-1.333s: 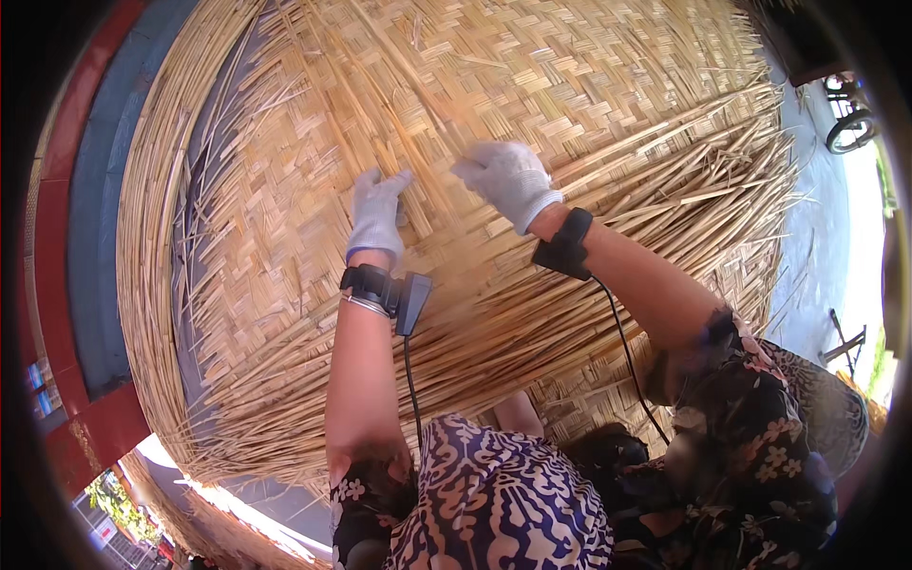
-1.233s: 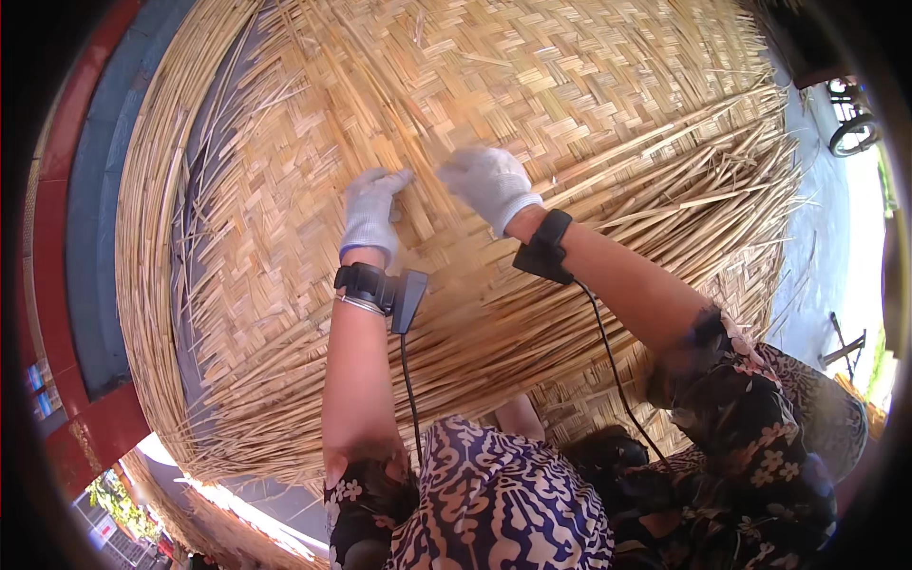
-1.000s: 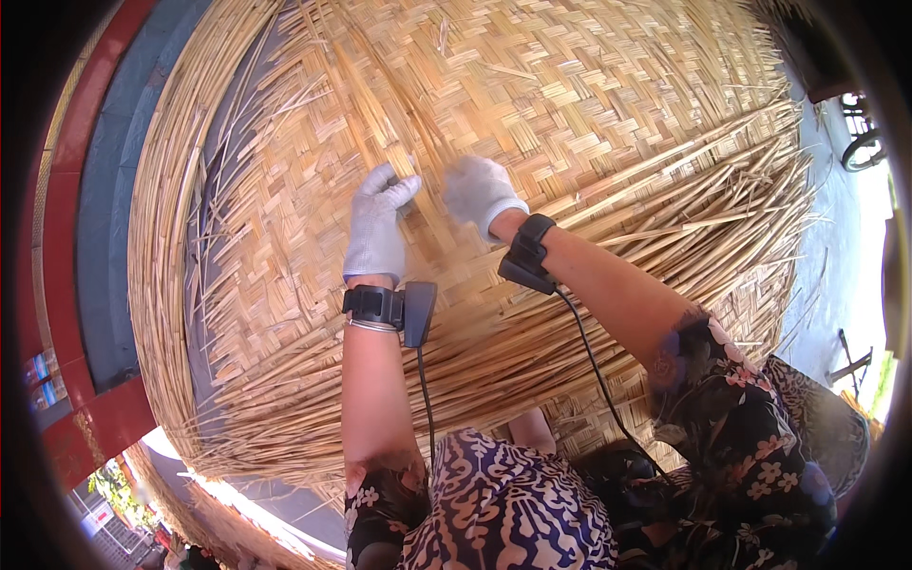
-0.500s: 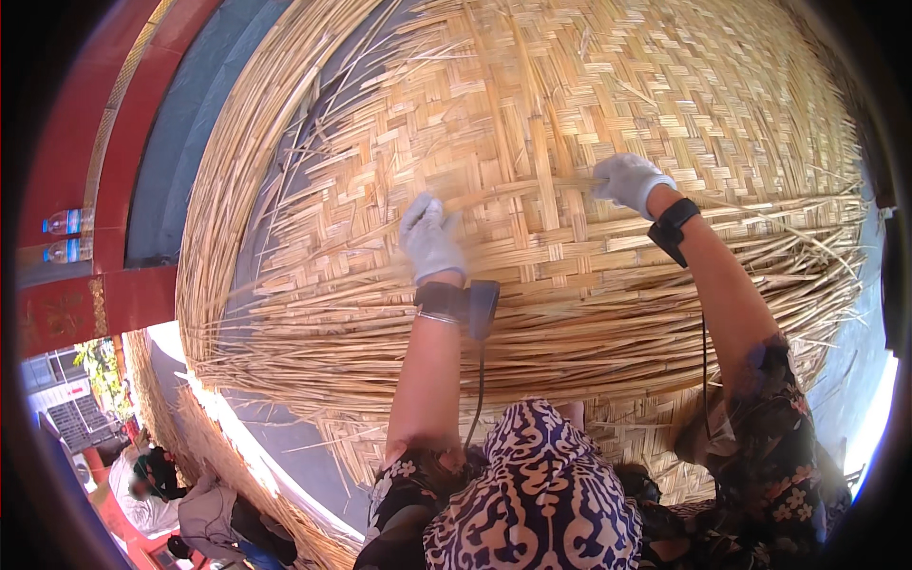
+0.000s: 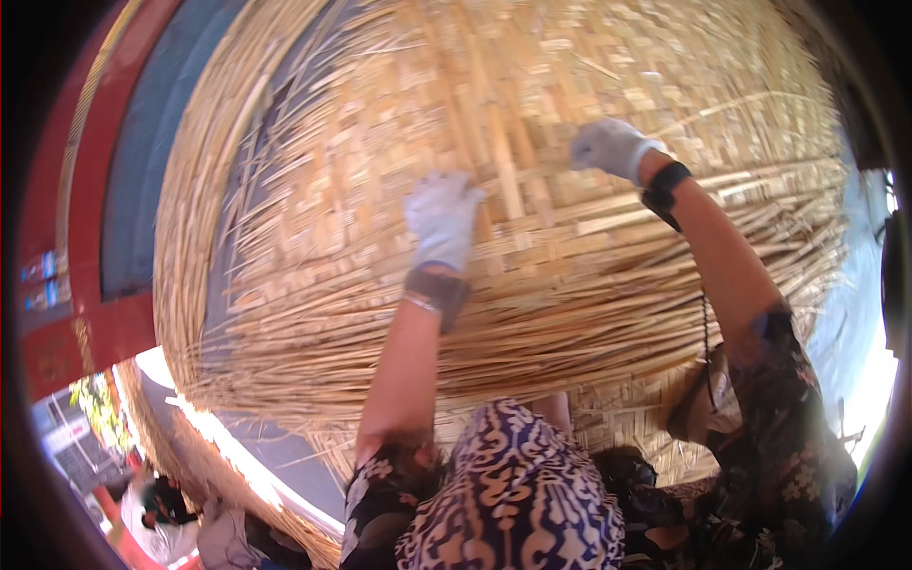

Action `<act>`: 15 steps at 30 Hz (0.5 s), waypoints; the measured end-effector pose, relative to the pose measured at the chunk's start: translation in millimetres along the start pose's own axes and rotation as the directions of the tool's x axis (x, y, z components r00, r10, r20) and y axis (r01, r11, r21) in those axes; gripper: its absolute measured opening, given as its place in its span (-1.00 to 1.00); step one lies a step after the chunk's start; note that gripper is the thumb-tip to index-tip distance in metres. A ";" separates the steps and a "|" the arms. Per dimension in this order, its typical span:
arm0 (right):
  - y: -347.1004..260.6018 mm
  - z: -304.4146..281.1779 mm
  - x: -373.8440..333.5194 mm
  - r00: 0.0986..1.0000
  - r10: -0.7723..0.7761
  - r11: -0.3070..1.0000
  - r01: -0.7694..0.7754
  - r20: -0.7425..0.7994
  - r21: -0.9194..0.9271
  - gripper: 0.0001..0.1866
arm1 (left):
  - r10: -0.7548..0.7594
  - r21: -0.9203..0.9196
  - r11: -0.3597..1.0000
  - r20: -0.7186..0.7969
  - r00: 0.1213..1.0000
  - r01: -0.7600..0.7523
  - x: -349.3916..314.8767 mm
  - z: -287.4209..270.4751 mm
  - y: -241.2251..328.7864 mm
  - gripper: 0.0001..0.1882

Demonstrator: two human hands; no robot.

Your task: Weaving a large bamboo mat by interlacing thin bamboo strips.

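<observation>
A large woven reed mat spreads before me, with pale split reeds crossing over and under each other. My left hand, in a white glove, lies flat on the weave with its fingers spread, slightly blurred. To its right and farther off, my gloved right hand is closed, knuckles up, on a flat reed strip that runs leftward across the mat. Its fingertips are mostly hidden. Nearer to me, a thick band of loose, unwoven reed ends runs across the mat's width.
Long reeds curve along the mat's left edge, beside a red frame. Plastic bottles stand at far left. People sit at lower left. Patterned blue-and-white cloth is close below me, near more woven mat.
My left hand has opened from a pinch and now lies flat on the weave. My right hand, still closed, has moved slightly left and farther away. The view has shifted a little.
</observation>
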State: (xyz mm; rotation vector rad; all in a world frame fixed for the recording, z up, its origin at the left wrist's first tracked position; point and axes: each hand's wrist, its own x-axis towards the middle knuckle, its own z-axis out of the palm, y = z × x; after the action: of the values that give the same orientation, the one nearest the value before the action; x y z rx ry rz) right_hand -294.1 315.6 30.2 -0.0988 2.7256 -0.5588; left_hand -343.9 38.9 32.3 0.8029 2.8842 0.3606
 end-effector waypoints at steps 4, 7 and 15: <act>-48.7 -3.4 6.4 0.980 0.195 0.974 -0.197 -0.031 -0.109 -0.65 | -0.034 -0.125 0.991 0.134 0.990 0.051 7.1 -11.7 -23.7 -0.70; -57.0 2.3 5.5 0.956 0.287 0.953 -0.279 0.057 -0.118 -0.63 | -0.115 -0.032 0.992 0.235 0.965 0.126 9.4 -7.3 -19.0 -0.65; -50.8 8.4 -18.3 0.946 0.308 0.947 -0.295 0.104 -0.126 -0.62 | -0.086 0.317 0.948 0.170 0.982 0.028 -7.1 18.8 -15.0 -0.57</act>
State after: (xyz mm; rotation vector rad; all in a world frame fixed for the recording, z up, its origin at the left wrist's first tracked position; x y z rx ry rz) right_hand -274.2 268.3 49.0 0.2472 2.5812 -0.3051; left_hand -341.8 26.4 10.7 0.7475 2.8183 -0.1774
